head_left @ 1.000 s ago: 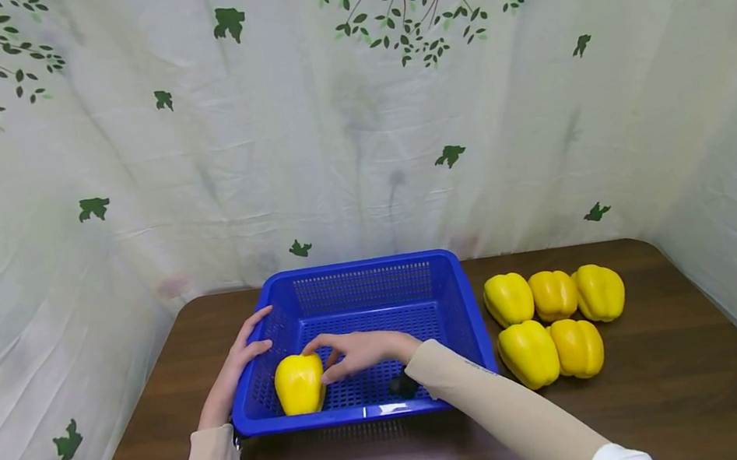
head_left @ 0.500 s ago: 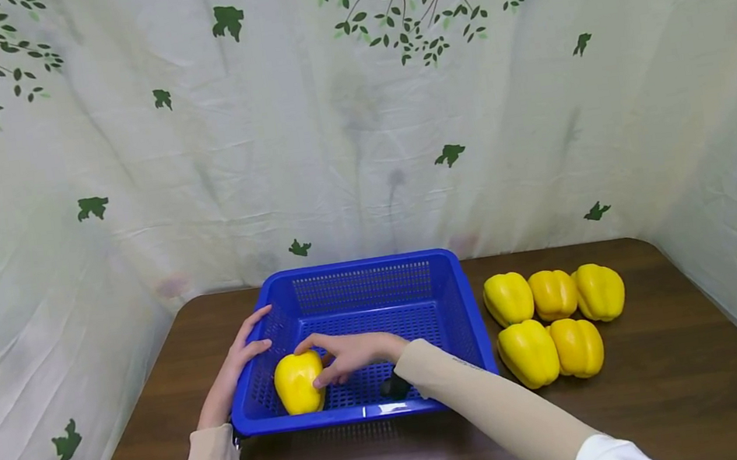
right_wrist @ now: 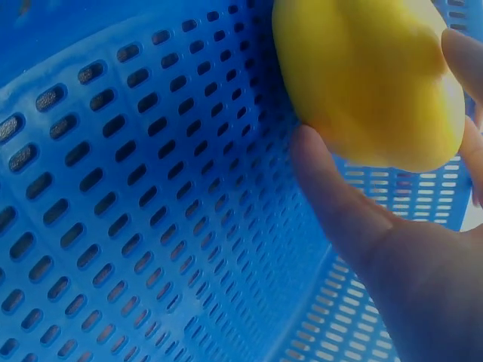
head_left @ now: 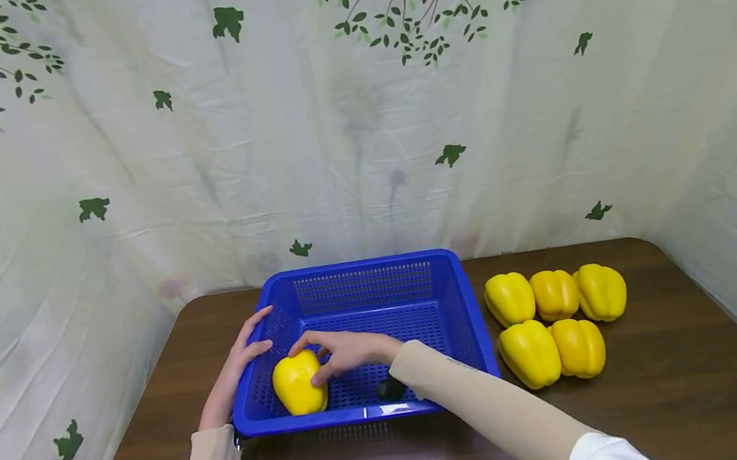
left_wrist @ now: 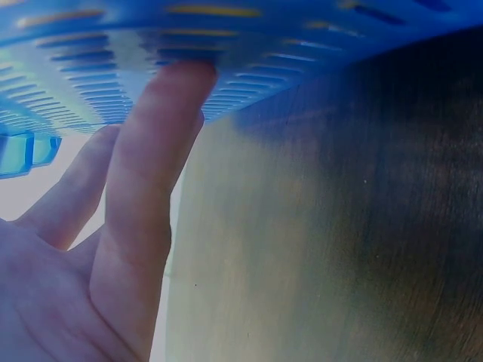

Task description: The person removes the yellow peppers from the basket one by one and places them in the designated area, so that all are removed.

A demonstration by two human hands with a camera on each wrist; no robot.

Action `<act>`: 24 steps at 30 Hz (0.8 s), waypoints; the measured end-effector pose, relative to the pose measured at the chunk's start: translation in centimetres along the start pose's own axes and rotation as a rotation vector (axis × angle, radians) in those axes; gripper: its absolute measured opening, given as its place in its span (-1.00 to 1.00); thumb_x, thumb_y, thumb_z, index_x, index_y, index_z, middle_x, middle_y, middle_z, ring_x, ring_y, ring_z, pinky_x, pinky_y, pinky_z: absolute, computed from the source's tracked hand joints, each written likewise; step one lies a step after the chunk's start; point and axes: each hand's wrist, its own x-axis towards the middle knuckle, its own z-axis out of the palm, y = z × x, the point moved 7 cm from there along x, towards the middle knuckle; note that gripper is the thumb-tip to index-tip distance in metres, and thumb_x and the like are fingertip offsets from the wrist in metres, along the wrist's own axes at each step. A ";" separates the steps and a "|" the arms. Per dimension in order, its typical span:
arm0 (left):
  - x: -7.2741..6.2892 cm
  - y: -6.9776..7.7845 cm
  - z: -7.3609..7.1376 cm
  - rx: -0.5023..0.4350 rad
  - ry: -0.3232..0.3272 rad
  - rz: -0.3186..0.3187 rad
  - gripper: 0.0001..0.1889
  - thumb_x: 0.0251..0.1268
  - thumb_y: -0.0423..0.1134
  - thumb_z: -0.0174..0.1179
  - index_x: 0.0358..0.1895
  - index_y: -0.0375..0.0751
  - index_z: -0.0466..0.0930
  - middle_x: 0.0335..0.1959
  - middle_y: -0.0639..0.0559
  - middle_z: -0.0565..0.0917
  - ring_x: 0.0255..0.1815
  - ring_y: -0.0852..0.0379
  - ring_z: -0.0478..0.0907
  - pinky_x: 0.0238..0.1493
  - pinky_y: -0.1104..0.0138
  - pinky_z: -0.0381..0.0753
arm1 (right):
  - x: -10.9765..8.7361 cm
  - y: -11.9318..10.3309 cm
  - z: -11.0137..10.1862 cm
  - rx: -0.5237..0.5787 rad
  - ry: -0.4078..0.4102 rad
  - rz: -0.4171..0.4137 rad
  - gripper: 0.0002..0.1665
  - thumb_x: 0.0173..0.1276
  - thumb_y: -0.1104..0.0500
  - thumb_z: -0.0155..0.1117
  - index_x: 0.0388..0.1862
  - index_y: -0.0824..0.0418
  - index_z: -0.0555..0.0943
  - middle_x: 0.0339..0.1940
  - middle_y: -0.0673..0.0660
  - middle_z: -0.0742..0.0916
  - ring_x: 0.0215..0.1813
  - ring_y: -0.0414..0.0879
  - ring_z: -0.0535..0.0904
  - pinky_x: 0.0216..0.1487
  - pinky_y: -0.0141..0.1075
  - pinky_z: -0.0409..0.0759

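A blue perforated plastic basket [head_left: 373, 265] stands on the brown table. In its near left corner sits a yellow bell pepper [head_left: 300, 383]. My right hand [head_left: 346, 351] reaches in from the right and grips that pepper, fingers over its top and thumb on its right side. The right wrist view shows the thumb [right_wrist: 332, 188] against the pepper's lower surface and fingers on its other side. My left hand [head_left: 241, 355] holds the basket's left rim. In the left wrist view, a finger [left_wrist: 155, 166] touches the outside of the slotted wall.
To the right of the basket, several yellow bell peppers [head_left: 530, 354] lie on the table [head_left: 681, 390] in two rows. A small black thing [head_left: 391, 389] shows under my right wrist. A pale leaf-printed curtain [head_left: 357, 145] hangs behind and beside the table.
My right hand has moved slightly left and closed its fingers and thumb further round the pepper, which has tilted a little. The left hand and basket stay in place.
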 end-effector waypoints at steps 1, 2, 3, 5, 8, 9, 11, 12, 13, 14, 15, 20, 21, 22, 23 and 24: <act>0.0 0.0 0.0 0.002 0.001 0.006 -0.44 0.38 -0.47 -0.18 0.39 0.07 0.24 0.37 -0.48 0.02 0.10 0.26 0.43 0.02 0.47 0.48 | 0.1 0.0 0.0 -0.001 -0.001 -0.001 -0.50 0.32 0.25 0.27 0.22 -0.01 0.44 0.31 0.02 0.41 0.17 0.02 0.42 -0.08 -0.27 0.58; 0.1 0.0 -0.1 0.003 0.004 0.013 -0.44 0.38 -0.47 -0.17 0.38 0.08 0.25 0.36 -0.45 0.04 0.09 0.26 0.43 0.01 0.47 0.48 | 0.1 0.1 0.0 -0.001 -0.001 -0.001 -0.50 0.32 0.25 0.27 0.21 -0.02 0.44 0.30 0.03 0.41 0.15 0.02 0.43 -0.07 -0.27 0.58; 0.1 0.1 -0.1 0.005 0.004 0.025 -0.44 0.37 -0.48 -0.17 0.37 0.09 0.27 0.35 -0.41 0.08 0.09 0.26 0.43 0.01 0.47 0.48 | 0.2 0.1 0.1 -0.001 -0.001 -0.002 -0.51 0.32 0.25 0.27 0.20 -0.02 0.44 0.30 0.03 0.42 0.14 0.02 0.44 -0.06 -0.25 0.58; 0.2 0.1 -0.1 0.006 0.003 0.050 -0.42 0.35 -0.50 -0.16 0.35 0.13 0.30 0.31 -0.26 0.17 0.08 0.27 0.44 0.01 0.47 0.48 | 0.2 0.1 0.1 0.001 -0.004 -0.003 -0.53 0.33 0.25 0.26 0.19 -0.02 0.44 0.29 0.04 0.42 0.12 0.02 0.47 -0.04 -0.21 0.58; 0.2 0.2 -0.2 0.014 0.003 0.085 -0.40 0.32 -0.52 -0.15 0.32 0.19 0.34 0.24 0.00 0.27 0.07 0.28 0.45 0.00 0.48 0.48 | 0.2 0.1 0.1 0.008 -0.006 -0.006 -0.54 0.34 0.26 0.24 0.19 -0.01 0.45 0.30 0.05 0.42 0.12 0.03 0.48 -0.01 -0.17 0.58; 0.2 0.2 -0.2 0.018 0.001 0.092 -0.39 0.31 -0.52 -0.15 0.31 0.20 0.35 0.22 0.06 0.28 0.07 0.29 0.44 0.00 0.48 0.47 | 0.1 0.1 0.0 0.009 -0.005 -0.007 -0.54 0.35 0.26 0.23 0.19 -0.01 0.44 0.30 0.05 0.41 0.13 0.03 0.47 0.00 -0.17 0.58; 0.3 0.2 -0.2 0.030 0.009 0.094 -0.38 0.30 -0.53 -0.14 0.30 0.22 0.36 0.21 0.09 0.29 0.06 0.29 0.44 0.00 0.50 0.46 | 0.0 0.1 -0.1 0.019 0.002 -0.012 -0.54 0.36 0.26 0.22 0.20 0.00 0.44 0.32 0.05 0.40 0.15 0.06 0.46 0.01 -0.14 0.57; 0.3 0.2 -0.2 0.040 0.014 0.092 -0.38 0.29 -0.53 -0.13 0.30 0.23 0.36 0.24 -0.01 0.28 0.06 0.30 0.43 0.00 0.50 0.45 | -0.2 0.0 -0.2 0.027 0.006 -0.014 -0.54 0.36 0.27 0.21 0.20 0.00 0.44 0.33 0.06 0.39 0.15 0.07 0.46 0.01 -0.13 0.57; 0.3 0.2 -0.2 0.044 0.016 0.081 -0.39 0.30 -0.52 -0.13 0.31 0.22 0.35 0.27 -0.11 0.27 0.06 0.30 0.42 0.00 0.51 0.45 | -0.3 0.0 -0.4 0.034 0.011 -0.018 -0.55 0.37 0.26 0.20 0.21 0.00 0.44 0.33 0.07 0.39 0.14 0.07 0.46 0.01 -0.12 0.57; 0.3 0.2 -0.2 0.050 0.021 0.075 -0.39 0.30 -0.52 -0.13 0.31 0.21 0.34 0.29 -0.19 0.24 0.06 0.30 0.42 0.00 0.51 0.44 | -0.4 0.1 -0.5 0.044 0.015 -0.022 -0.55 0.37 0.27 0.20 0.21 0.01 0.44 0.32 0.08 0.39 0.13 0.07 0.46 0.01 -0.10 0.57; 0.3 0.2 -0.2 0.055 0.028 0.069 -0.39 0.30 -0.51 -0.13 0.31 0.21 0.34 0.29 -0.24 0.22 0.06 0.30 0.42 0.01 0.52 0.43 | -0.6 0.1 -0.7 0.056 0.018 -0.026 -0.55 0.38 0.27 0.19 0.22 0.02 0.44 0.31 0.09 0.40 0.12 0.06 0.47 0.01 -0.09 0.57; 0.3 0.3 -0.2 0.058 0.032 0.090 -0.39 0.29 -0.52 -0.12 0.31 0.19 0.36 0.24 -0.06 0.27 0.07 0.29 0.42 0.02 0.51 0.42 | -1.4 0.6 -1.9 0.111 0.036 -0.032 -0.55 0.40 0.25 0.16 0.24 0.02 0.41 0.23 0.08 0.45 0.04 -0.04 0.49 0.02 -0.04 0.56; 0.3 0.3 -0.2 0.058 0.033 0.098 -0.38 0.28 -0.52 -0.11 0.30 0.21 0.38 0.22 0.01 0.29 0.07 0.29 0.42 0.01 0.51 0.43 | -1.6 0.8 -2.1 0.122 0.042 -0.030 -0.54 0.40 0.24 0.16 0.25 0.01 0.41 0.20 0.08 0.47 0.03 -0.05 0.50 0.02 -0.03 0.56; 0.3 0.4 -0.2 0.057 0.031 0.107 -0.38 0.27 -0.53 -0.11 0.30 0.21 0.38 0.20 0.04 0.30 0.06 0.29 0.42 0.00 0.51 0.43 | -1.8 0.9 -2.4 0.132 0.051 -0.028 -0.54 0.39 0.24 0.17 0.25 0.01 0.41 0.19 0.08 0.48 0.03 -0.05 0.50 0.02 -0.02 0.56; 0.3 0.4 -0.2 0.055 0.032 0.112 -0.38 0.27 -0.54 -0.11 0.29 0.21 0.39 0.19 0.06 0.31 0.06 0.28 0.43 -0.01 0.50 0.44 | -2.0 1.0 -2.7 0.147 0.059 -0.026 -0.53 0.39 0.24 0.17 0.25 0.01 0.41 0.17 0.08 0.49 0.02 -0.06 0.51 0.03 -0.01 0.55; 0.2 0.4 -0.3 0.055 0.032 0.112 -0.37 0.27 -0.53 -0.11 0.29 0.22 0.39 0.19 0.08 0.31 0.06 0.29 0.42 -0.01 0.51 0.44 | -2.2 1.1 -3.0 0.160 0.066 -0.026 -0.53 0.39 0.24 0.17 0.26 0.01 0.41 0.17 0.08 0.50 0.01 -0.06 0.51 0.04 0.00 0.55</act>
